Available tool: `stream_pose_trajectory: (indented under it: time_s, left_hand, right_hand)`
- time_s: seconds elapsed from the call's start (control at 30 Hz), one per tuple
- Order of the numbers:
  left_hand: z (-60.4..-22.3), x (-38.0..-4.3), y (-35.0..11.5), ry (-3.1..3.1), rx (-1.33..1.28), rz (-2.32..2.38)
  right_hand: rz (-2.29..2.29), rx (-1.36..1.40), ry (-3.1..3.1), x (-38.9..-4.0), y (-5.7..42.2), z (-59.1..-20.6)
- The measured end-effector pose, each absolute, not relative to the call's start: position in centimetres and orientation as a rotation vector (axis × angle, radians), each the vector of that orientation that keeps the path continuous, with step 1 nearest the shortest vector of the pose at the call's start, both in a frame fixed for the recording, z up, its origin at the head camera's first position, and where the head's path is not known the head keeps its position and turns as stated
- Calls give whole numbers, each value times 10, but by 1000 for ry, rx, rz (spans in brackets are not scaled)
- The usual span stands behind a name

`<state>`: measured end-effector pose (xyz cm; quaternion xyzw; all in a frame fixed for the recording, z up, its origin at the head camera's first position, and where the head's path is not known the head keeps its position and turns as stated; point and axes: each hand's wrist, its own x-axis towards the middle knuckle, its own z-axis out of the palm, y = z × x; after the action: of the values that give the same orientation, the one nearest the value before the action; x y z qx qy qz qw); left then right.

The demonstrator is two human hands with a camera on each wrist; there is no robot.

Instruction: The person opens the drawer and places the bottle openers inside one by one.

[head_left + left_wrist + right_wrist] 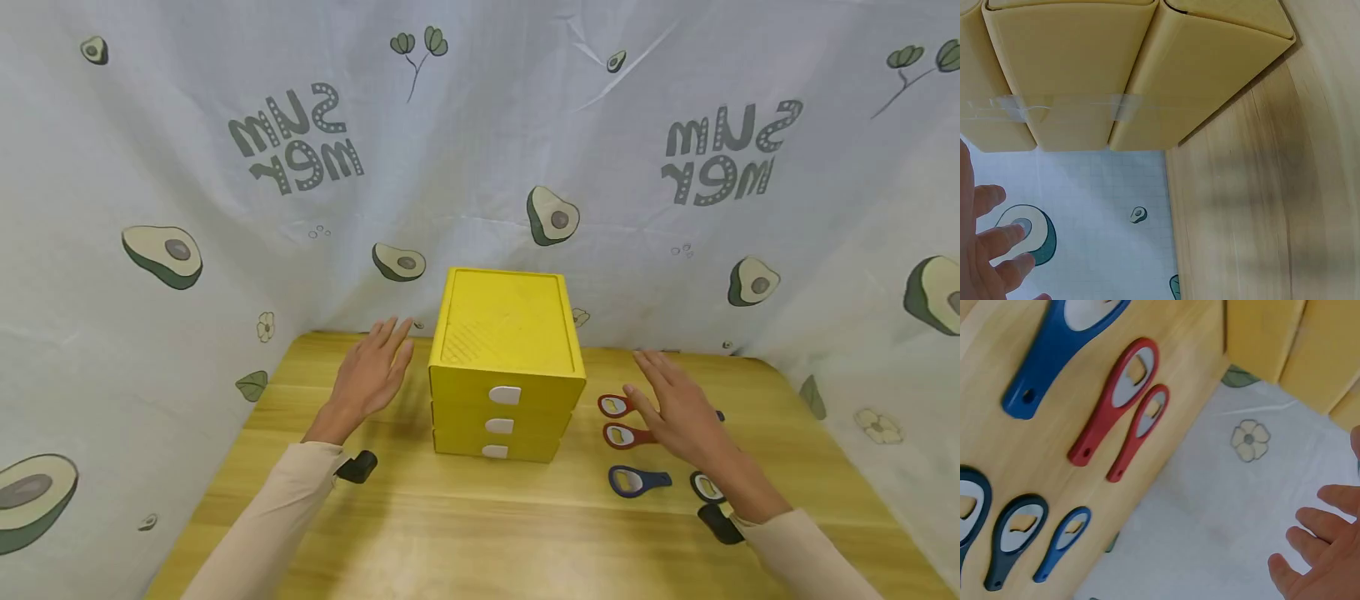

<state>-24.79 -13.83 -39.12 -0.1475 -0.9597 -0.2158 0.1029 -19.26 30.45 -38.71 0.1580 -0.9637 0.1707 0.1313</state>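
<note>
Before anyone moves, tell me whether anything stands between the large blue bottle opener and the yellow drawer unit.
Nothing visible does: only bare tabletop separates the large blue bottle opener from the yellow drawer unit. The larger red opener and the smaller red opener lie farther back, out of that direct path.

A wooden table [480, 533] with streaky grain is stretching out below both hands. A yellow drawer box [510, 321] is standing on it, right of the left hand [366, 375] and left of the right hand [682, 412]. Six bottle openers are lying flat around and below the right hand: a larger red opener [1097, 422] and a smaller red opener [1127, 447] to its left, a large blue opener [643, 481] nearer on that side, a large dark opener [697, 486] by its wrist, a smaller dark opener [999, 559] beneath it, and a small blue opener [1054, 550] just to its right.
</note>
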Motion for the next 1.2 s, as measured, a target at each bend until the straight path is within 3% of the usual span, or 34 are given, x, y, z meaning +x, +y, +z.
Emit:
stream_pose_trajectory:
  time_s: [0.6,0.9,1.2]
  left_hand:
    - [-374,-250,-122,-2674,-529,-1111]
    - [-367,-246,-108,-2512,-598,-1634]
    - [-358,-243,-103,-2463,-583,-1760]
  right_hand:
    - [529,564,-2723,-177,272,-370]
    - [531,586,-2694,-164,262,-368]
    - [567,588,-2522,-157,251,-362]
